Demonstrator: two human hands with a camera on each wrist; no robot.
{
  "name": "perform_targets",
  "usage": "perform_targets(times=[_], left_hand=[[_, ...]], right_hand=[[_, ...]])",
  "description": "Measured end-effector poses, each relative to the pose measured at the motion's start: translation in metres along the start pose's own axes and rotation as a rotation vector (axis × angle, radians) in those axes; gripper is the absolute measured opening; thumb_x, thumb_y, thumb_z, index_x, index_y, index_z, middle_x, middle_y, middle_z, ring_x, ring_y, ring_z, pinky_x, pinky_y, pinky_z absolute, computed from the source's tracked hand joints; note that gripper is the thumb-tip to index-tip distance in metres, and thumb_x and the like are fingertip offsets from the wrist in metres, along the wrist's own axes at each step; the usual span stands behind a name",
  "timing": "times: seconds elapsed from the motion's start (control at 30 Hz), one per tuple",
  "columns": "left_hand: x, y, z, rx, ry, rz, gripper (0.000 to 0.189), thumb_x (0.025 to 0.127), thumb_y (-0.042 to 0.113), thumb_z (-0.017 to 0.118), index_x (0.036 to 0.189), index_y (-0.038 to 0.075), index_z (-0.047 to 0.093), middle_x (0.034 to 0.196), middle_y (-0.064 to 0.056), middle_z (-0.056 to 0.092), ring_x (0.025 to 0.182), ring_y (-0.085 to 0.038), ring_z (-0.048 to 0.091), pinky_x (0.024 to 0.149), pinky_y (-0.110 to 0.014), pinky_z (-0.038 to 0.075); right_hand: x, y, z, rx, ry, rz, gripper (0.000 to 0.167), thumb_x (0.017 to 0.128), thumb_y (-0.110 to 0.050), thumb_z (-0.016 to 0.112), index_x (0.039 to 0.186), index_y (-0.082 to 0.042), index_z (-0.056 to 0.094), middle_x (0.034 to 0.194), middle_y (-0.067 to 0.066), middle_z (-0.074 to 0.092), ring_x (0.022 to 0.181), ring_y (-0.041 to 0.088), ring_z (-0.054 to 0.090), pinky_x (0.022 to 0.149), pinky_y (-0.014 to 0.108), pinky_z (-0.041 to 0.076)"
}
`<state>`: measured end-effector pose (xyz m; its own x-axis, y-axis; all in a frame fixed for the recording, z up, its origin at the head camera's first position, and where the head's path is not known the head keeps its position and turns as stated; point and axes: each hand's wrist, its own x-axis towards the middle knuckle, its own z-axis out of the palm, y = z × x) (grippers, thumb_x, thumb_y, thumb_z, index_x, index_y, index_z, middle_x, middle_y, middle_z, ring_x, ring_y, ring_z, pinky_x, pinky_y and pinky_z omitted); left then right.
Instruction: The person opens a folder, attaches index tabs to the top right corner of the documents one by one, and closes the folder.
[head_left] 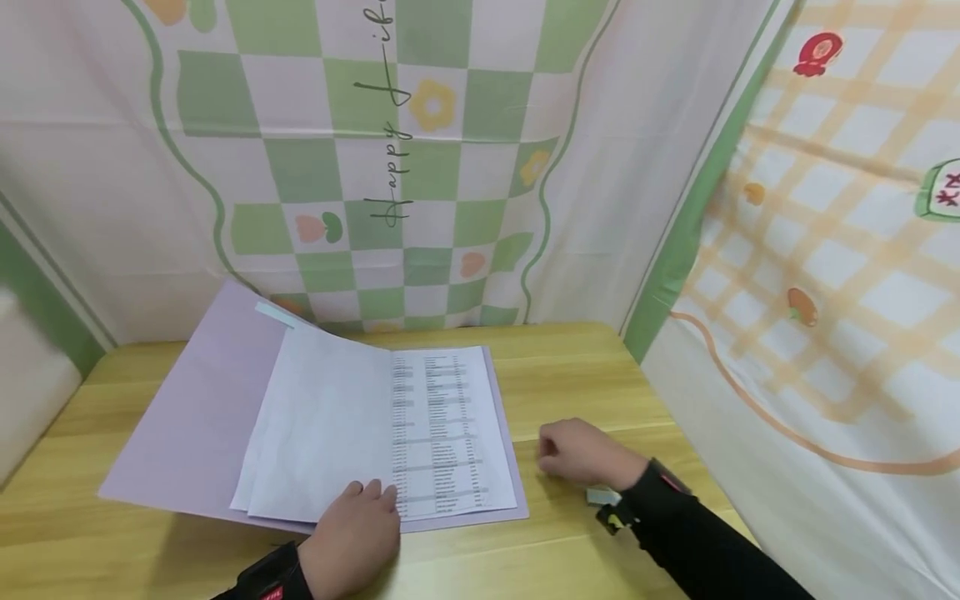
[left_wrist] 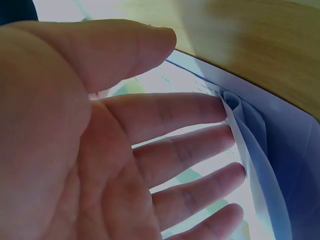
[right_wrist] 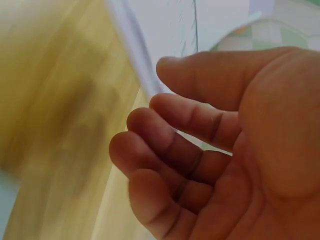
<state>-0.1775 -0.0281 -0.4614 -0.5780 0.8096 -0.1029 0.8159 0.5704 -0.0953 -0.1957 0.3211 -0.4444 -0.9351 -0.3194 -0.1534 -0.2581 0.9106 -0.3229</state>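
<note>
A lilac folder [head_left: 187, 417] lies open on the wooden table, its left cover tilted up. Inside are white sheets; the right-hand sheet [head_left: 450, 425] carries a printed table with grey bands. Turned-over blank sheets [head_left: 322, 425] stand slanted on the left. My left hand [head_left: 356, 533] is at the folder's lower edge near the fold. In the left wrist view its straight, spread fingers [left_wrist: 185, 152] touch the curved paper [left_wrist: 252, 165]. To the right of the folder, my right hand [head_left: 585, 452] hovers with loosely curled fingers [right_wrist: 150, 132] and holds nothing.
A small pale grey block [head_left: 602, 497] shows beside the right wrist. The wooden table [head_left: 570, 367] ends against a green-and-white checked cloth [head_left: 360, 150] at the back. Another cloth with an orange grid [head_left: 832, 250] hangs along the right side.
</note>
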Motion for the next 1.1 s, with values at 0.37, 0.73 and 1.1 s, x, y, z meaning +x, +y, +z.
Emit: perform_targets(times=[0.37,0.73,1.1], left_hand=[[-0.001,-0.004,-0.001,-0.104,-0.048,-0.059,0.020,0.090,0.026,0.068,0.085,0.008,0.074,0.093,0.001,0.062,0.081,-0.017,0.048,0.069,-0.037,0.042],[-0.001,-0.004,-0.002,-0.165,-0.047,-0.109,0.035,0.091,0.035,0.068,0.108,0.004,0.075,0.127,-0.010,0.064,0.123,-0.032,0.054,0.095,-0.049,0.044],[-0.007,-0.006,0.002,-0.190,-0.012,-0.097,0.037,0.090,0.035,0.070,0.107,0.002,0.074,0.128,-0.012,0.064,0.123,-0.033,0.055,0.095,-0.050,0.046]], right_hand=[[-0.047,0.034,-0.011,0.028,-0.132,0.093,0.042,0.075,-0.019,0.085,0.109,-0.005,0.066,0.098,0.004,0.054,0.079,0.019,0.051,0.075,0.044,0.048],[-0.063,0.047,-0.007,0.051,-0.147,0.255,0.031,0.072,-0.005,0.082,0.085,-0.012,0.054,0.082,0.006,0.046,0.066,0.020,0.042,0.059,0.034,0.034],[-0.062,0.069,-0.005,0.035,-0.030,0.255,0.024,0.087,-0.010,0.074,0.080,-0.013,0.051,0.069,0.000,0.049,0.060,0.017,0.043,0.059,0.034,0.033]])
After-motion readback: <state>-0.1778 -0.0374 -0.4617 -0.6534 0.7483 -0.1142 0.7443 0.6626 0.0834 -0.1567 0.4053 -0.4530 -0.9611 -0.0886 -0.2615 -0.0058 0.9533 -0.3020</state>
